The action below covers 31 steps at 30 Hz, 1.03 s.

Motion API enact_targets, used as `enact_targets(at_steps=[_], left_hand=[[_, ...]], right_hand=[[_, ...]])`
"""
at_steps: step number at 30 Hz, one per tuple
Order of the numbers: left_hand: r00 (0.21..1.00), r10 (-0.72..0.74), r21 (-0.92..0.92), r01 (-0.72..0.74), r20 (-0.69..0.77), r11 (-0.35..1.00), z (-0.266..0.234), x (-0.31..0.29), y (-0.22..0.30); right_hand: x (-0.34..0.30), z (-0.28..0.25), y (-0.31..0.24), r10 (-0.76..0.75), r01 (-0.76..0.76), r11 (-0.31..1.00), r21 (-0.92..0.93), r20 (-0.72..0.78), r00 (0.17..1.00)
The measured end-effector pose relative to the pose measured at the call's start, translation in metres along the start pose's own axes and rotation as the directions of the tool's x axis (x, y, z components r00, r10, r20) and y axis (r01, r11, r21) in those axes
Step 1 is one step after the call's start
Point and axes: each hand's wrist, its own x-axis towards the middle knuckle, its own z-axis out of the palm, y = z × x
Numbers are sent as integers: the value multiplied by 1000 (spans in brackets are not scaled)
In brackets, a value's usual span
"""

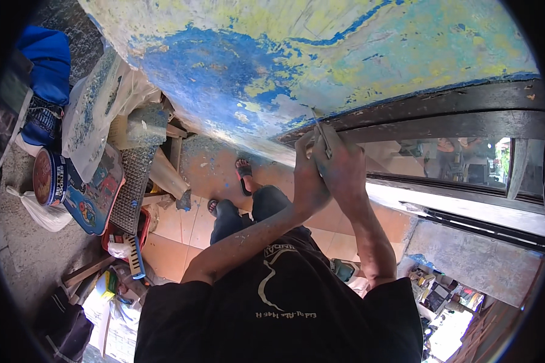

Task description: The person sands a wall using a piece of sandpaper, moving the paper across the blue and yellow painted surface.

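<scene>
Both my hands are raised together at the wall (224, 69), whose blue, yellow and pale green paint is patchy and flaking. My right hand (343, 162) is closed around a slim scraper (318, 124). Its narrow blade points up to the lower edge of the painted wall, by the dark wooden window frame (430, 119). Close against it, my left hand (309, 178) is closed too, with its fingers at the tool's handle. The handle is mostly hidden inside the two hands.
Clutter stands at the left: clear plastic sheeting (94, 112), a round tin (48, 172), a blue bag (45, 66), a picture board (94, 199) and a small keyboard (135, 257). Window glass (460, 158) lies right of my hands. Paint flakes dot the tiled floor (175, 227).
</scene>
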Motion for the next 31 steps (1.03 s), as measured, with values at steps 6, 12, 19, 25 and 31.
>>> enact_targets(at_steps=[6,12,19,25,31], left_hand=[[970,-236,-79,240,55,968,11,-4,-13],[976,-201,-60,206,88,977,16,2,-34],[967,-245,-235,254,67,938,16,-2,-37],[982,-136,31,133,134,991,22,-7,-64],[980,-165,-137,179,109,974,4,-5,-36]], right_hand=[[4,20,23,-150,158,980,-119,72,986],[13,37,36,72,-63,997,-47,228,971],[9,32,20,87,-74,994,-77,184,979],[8,43,20,48,-26,990,-136,164,985],[10,28,-4,220,-170,956,-238,202,954]])
